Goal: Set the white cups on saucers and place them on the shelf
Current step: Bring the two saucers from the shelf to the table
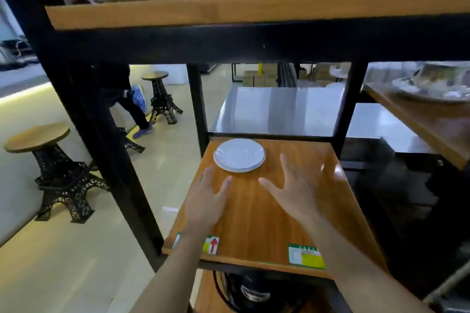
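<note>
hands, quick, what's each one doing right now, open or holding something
Left hand: open, fingers spread, holding nothing, over the shelf near the white saucer.
Right hand: open, fingers spread, holding nothing, blurred.

no wording can be read anywhere. a sticker with a red upward arrow (213,245) sits at the front edge of the wooden shelf (254,223); beside it a green and yellow label (306,255), its print too small to read.
</note>
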The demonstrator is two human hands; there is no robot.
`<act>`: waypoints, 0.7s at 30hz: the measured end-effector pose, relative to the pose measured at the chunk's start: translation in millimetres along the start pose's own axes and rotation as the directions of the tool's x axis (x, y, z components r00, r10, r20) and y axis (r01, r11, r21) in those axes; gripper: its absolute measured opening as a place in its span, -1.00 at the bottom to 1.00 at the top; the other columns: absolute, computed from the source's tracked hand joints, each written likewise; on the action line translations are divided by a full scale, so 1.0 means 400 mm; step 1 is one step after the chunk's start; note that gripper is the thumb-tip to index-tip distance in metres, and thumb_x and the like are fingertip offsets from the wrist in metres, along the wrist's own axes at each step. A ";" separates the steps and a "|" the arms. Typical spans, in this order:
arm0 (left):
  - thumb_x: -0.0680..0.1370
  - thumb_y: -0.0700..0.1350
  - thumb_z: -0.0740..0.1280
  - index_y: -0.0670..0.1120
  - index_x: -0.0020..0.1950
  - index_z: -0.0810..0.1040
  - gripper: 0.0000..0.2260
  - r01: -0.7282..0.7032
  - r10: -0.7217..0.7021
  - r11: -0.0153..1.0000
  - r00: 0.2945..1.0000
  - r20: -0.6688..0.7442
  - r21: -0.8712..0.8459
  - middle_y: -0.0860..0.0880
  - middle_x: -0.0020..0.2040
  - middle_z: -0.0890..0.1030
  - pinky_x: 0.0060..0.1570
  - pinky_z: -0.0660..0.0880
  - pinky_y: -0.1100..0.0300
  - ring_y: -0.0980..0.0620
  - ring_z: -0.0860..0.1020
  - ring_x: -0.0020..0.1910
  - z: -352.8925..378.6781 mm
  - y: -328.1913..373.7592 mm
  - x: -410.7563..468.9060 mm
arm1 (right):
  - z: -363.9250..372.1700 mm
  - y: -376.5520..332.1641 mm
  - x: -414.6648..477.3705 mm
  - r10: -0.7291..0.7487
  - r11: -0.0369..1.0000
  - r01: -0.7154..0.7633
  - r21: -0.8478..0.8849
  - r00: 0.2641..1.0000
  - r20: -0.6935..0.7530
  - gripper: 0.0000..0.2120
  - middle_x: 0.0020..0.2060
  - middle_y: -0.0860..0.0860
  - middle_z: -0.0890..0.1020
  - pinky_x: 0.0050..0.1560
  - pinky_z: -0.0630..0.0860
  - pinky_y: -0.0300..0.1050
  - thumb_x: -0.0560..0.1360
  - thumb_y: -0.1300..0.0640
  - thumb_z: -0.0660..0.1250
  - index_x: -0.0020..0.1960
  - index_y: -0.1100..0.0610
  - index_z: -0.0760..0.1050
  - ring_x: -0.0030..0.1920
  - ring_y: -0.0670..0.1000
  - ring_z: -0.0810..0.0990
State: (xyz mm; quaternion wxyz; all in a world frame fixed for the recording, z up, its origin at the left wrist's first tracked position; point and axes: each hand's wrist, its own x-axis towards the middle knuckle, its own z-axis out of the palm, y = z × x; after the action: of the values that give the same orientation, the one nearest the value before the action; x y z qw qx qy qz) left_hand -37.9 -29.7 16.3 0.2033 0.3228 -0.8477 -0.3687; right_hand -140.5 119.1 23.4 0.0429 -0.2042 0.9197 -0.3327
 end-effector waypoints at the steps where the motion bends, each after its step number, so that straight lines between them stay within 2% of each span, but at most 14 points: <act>1: 0.56 0.20 0.19 0.08 0.51 0.20 -0.46 -0.028 0.028 1.000 1.000 0.002 -0.001 -0.03 0.47 0.37 0.38 0.28 0.00 -0.07 0.35 0.42 0.006 -0.005 0.031 | 0.006 -0.009 0.026 -0.001 1.000 0.001 -0.013 1.000 0.000 -0.18 0.55 -0.02 0.09 0.47 0.14 0.20 0.43 -0.37 0.16 0.52 -0.14 -0.14 0.53 0.10 0.11; 3: 0.55 0.20 0.19 0.07 0.49 0.24 -0.47 -0.074 0.074 0.997 0.997 0.007 0.008 -0.01 0.44 0.41 0.35 0.32 0.03 -0.06 0.38 0.39 0.018 -0.016 0.087 | 0.019 -0.024 0.078 0.009 1.000 -0.009 -0.022 1.000 0.000 -0.19 0.55 -0.03 0.11 0.46 0.18 0.18 0.43 -0.37 0.16 0.53 -0.12 -0.12 0.52 0.09 0.15; 7: 0.54 0.22 0.19 0.05 0.50 0.26 -0.45 -0.069 0.068 0.997 0.998 0.014 0.035 0.02 0.47 0.38 0.41 0.28 -0.03 -0.05 0.32 0.43 0.039 -0.031 0.174 | 0.058 -0.034 0.162 0.045 0.998 -0.044 0.039 0.999 -0.020 -0.19 0.52 0.03 0.22 0.45 0.22 0.16 0.44 -0.34 0.19 0.54 -0.03 -0.02 0.49 0.10 0.22; 10: 0.49 0.24 0.18 0.07 0.47 0.29 -0.43 -0.094 0.094 0.994 0.996 0.006 0.050 0.04 0.42 0.44 0.35 0.25 0.06 -0.06 0.35 0.38 0.053 -0.043 0.234 | 0.088 -0.035 0.211 0.097 0.990 -0.094 0.101 0.995 -0.025 -0.18 0.51 0.07 0.24 0.45 0.19 0.16 0.44 -0.32 0.21 0.53 0.04 0.03 0.49 0.12 0.22; 14: 0.50 0.13 0.31 -0.02 0.53 0.16 -0.34 -0.005 0.005 1.000 0.999 0.044 -0.001 -0.04 0.48 0.35 0.37 0.20 0.02 -0.13 0.27 0.43 0.071 -0.047 0.279 | 0.126 -0.033 0.265 0.182 0.980 -0.182 0.080 0.983 0.000 -0.18 0.51 0.11 0.21 0.46 0.12 0.19 0.44 -0.34 0.19 0.52 0.09 0.06 0.50 0.16 0.17; 17: 0.48 0.09 0.36 -0.05 0.53 0.16 -0.30 0.080 -0.073 0.993 0.994 0.082 -0.090 -0.08 0.48 0.32 0.39 0.23 -0.05 -0.17 0.25 0.45 0.084 -0.060 0.300 | 0.151 -0.027 0.290 0.211 0.978 -0.210 -0.016 0.977 0.034 -0.19 0.51 0.11 0.20 0.45 0.02 0.16 0.45 -0.34 0.16 0.51 0.12 0.10 0.50 0.15 0.13; 19: 0.45 0.03 0.42 -0.06 0.50 0.23 -0.31 0.133 -0.116 0.977 0.988 0.106 -0.169 -0.11 0.45 0.37 0.38 0.32 -0.10 -0.17 0.32 0.41 0.087 -0.066 0.318 | 0.162 -0.025 0.304 0.218 0.975 -0.217 -0.039 0.975 0.043 -0.26 0.48 0.10 0.23 0.42 0.01 0.12 0.44 -0.34 0.16 0.45 0.11 0.22 0.49 0.13 0.13; 21: 0.44 -0.09 0.44 -0.05 0.44 0.27 -0.38 0.165 -0.122 0.939 0.980 0.154 -0.303 -0.10 0.38 0.44 0.28 0.44 -0.09 -0.13 0.43 0.31 0.092 -0.066 0.330 | 0.168 -0.025 0.315 0.221 0.975 -0.219 -0.036 0.974 0.047 -0.31 0.46 0.08 0.24 0.41 0.00 0.11 0.43 -0.33 0.19 0.41 0.07 0.29 0.48 0.11 0.12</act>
State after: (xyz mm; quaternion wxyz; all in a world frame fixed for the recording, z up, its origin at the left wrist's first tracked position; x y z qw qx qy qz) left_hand -142.4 -117.4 -13.4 0.1677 0.3220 -0.7640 -0.5334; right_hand -237.6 21.2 -15.4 0.0996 -0.1100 0.9402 -0.3066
